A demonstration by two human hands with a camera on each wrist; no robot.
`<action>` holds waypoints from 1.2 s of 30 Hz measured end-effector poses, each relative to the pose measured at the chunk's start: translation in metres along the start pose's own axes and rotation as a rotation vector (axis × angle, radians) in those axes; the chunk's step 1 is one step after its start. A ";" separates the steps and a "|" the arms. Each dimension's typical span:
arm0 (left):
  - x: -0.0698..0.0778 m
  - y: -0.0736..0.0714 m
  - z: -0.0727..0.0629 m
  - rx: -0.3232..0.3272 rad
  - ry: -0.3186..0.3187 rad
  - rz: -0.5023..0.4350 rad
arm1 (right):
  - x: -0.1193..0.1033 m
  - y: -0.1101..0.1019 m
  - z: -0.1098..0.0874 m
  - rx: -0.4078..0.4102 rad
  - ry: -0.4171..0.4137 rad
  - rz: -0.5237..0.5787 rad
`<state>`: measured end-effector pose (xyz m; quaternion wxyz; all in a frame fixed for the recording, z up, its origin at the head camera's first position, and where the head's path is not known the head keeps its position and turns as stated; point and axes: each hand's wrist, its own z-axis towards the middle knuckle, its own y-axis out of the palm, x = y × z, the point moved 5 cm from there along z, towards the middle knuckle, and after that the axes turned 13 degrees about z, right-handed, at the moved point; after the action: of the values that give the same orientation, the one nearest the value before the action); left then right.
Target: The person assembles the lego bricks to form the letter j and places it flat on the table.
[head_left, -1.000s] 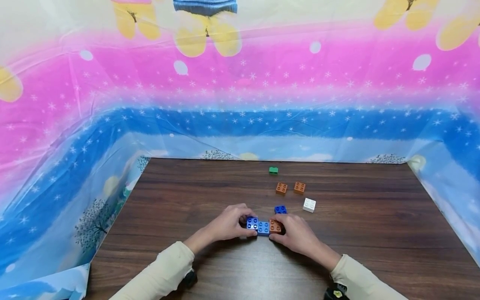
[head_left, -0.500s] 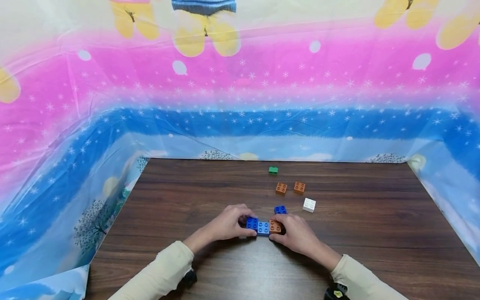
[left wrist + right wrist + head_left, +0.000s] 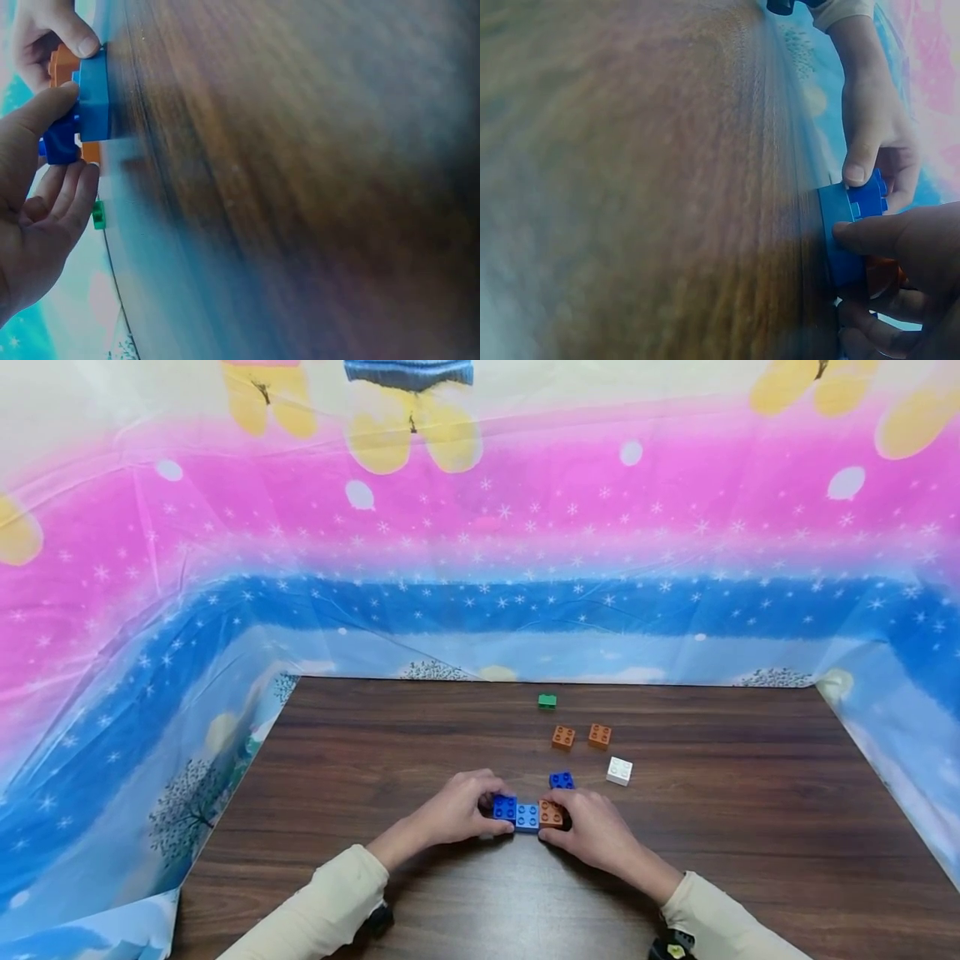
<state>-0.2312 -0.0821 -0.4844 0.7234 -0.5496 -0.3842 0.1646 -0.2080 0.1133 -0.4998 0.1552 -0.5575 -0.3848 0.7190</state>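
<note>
A light blue toy building brick (image 3: 527, 816) sits low on the table between both hands. Its left end carries a dark blue brick (image 3: 505, 808), and its right end an orange brick (image 3: 551, 812). My left hand (image 3: 461, 807) pinches the dark blue brick (image 3: 60, 141) between thumb and fingers. On the other side, my right hand (image 3: 592, 827) grips the orange brick (image 3: 883, 276), its thumb lying against the light blue brick (image 3: 841, 244). How fully the studs are pressed together is hard to tell.
Just beyond the right hand lies another dark blue brick (image 3: 561, 780), partly hidden. Farther back are a white brick (image 3: 618, 770), two orange bricks, one left (image 3: 563, 737) and one right (image 3: 599, 736), and a small green brick (image 3: 547, 702). A patterned cloth (image 3: 480, 610) surrounds the table.
Both hands keep their places and grips. The bright shine on top of the held dark blue brick, seen a second ago, is gone.
</note>
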 end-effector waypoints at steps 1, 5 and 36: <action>0.000 0.001 0.000 -0.002 -0.003 -0.007 | 0.000 0.000 0.000 0.000 0.002 0.000; -0.001 0.001 -0.001 0.003 0.001 -0.015 | 0.000 0.000 -0.001 0.006 -0.002 0.002; 0.000 0.003 0.003 -0.040 -0.040 -0.023 | 0.000 0.000 0.001 0.012 0.011 0.002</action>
<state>-0.2328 -0.0793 -0.4871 0.7064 -0.5559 -0.4081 0.1596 -0.2089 0.1128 -0.5002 0.1600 -0.5607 -0.3793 0.7184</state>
